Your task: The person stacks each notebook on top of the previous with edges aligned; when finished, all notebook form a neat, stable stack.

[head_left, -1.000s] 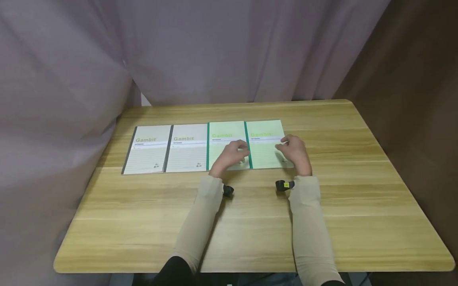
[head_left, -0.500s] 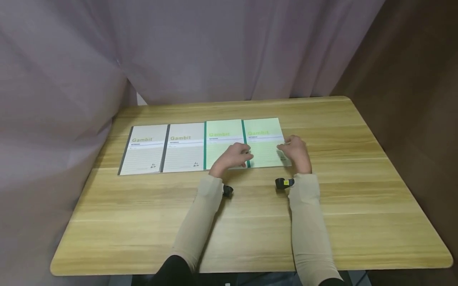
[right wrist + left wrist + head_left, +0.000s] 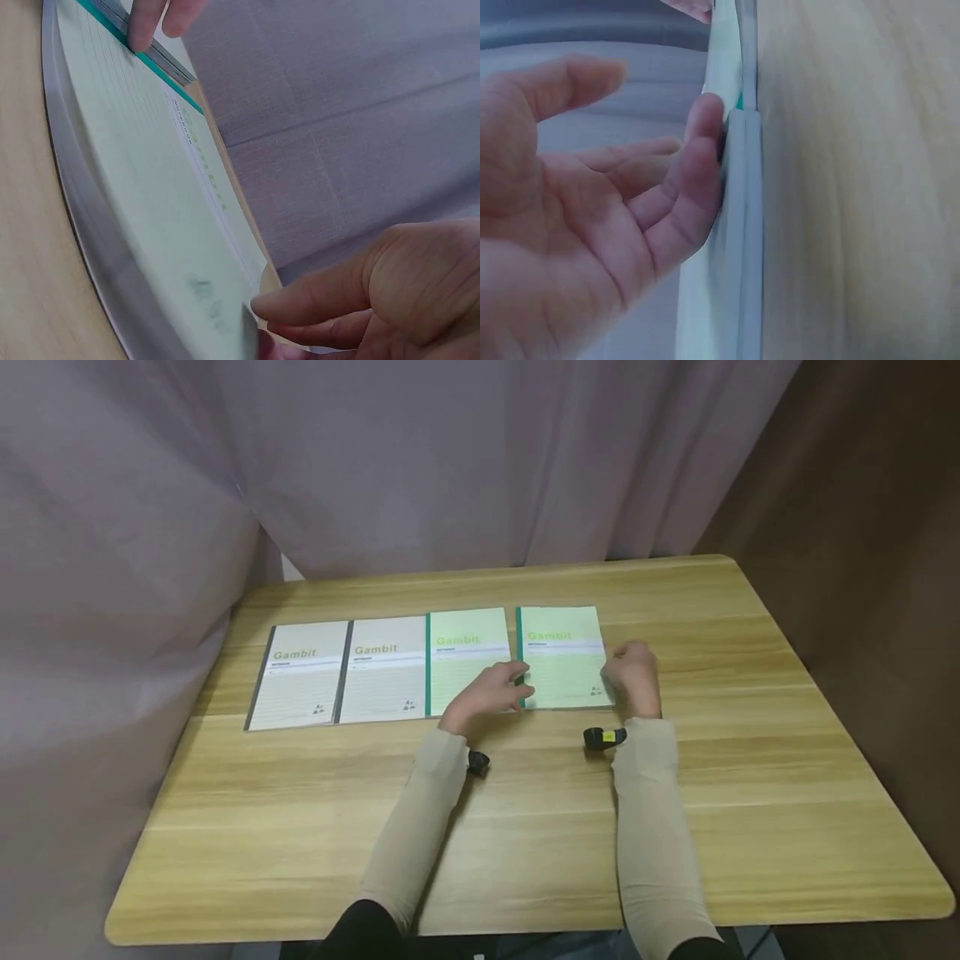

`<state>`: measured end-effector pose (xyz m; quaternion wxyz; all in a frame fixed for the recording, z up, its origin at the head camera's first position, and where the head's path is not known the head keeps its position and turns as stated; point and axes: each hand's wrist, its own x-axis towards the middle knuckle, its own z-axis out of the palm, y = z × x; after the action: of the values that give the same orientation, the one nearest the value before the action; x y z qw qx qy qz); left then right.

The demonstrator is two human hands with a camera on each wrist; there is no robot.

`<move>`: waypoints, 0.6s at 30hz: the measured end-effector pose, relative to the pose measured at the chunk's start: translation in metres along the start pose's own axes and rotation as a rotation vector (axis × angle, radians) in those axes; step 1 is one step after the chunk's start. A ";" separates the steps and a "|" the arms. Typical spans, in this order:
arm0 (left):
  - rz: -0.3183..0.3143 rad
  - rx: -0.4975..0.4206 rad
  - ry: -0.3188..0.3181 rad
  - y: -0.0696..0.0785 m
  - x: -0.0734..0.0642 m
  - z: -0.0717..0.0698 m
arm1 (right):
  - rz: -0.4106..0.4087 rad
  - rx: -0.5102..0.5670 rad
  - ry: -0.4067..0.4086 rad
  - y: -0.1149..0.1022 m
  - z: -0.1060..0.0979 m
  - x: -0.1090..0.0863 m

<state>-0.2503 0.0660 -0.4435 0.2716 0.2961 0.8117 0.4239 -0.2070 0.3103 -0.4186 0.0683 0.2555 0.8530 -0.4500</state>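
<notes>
In the head view, a row of notebooks lies on the table. My right hand point(image 3: 633, 675) pinches the right edge of the rightmost light-green notebook point(image 3: 562, 672); the right wrist view has the thumb point(image 3: 300, 296) at the cover's edge and other fingers lower, partly hidden. Loosely bent, my left hand point(image 3: 487, 691) is over the second green notebook point(image 3: 467, 635), holding nothing. Its fingertips reach the green spine point(image 3: 161, 75) of the rightmost notebook. In the left wrist view, the lower fingers point(image 3: 694, 180) rest against a notebook, thumb raised apart.
Two white notebooks with dark spines, one at the far left point(image 3: 303, 685) and one beside it point(image 3: 382, 681), continue the row leftward. The wooden table point(image 3: 540, 835) extends around them. A pale curtain point(image 3: 420, 468) hangs behind; a brown one point(image 3: 862, 568) is at the right.
The rightmost green notebook has slid right with my right hand, leaving a narrow gap beside the second green one. My left hand has shifted slightly right, to the gap. The head view has shifted a little.
</notes>
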 end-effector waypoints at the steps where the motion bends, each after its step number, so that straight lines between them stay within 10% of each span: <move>1: -0.005 -0.006 0.000 0.000 -0.001 0.000 | 0.004 -0.009 -0.003 0.000 0.000 0.000; 11: -0.017 0.017 -0.014 0.007 0.002 0.003 | 0.013 -0.022 0.015 0.002 -0.001 0.001; 18: -0.008 -0.166 0.050 0.004 0.006 0.008 | 0.013 0.000 0.028 0.003 -0.004 -0.001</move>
<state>-0.2478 0.0767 -0.4452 0.2764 0.2586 0.7817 0.4957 -0.2041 0.3145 -0.4182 0.0594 0.2675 0.8520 -0.4460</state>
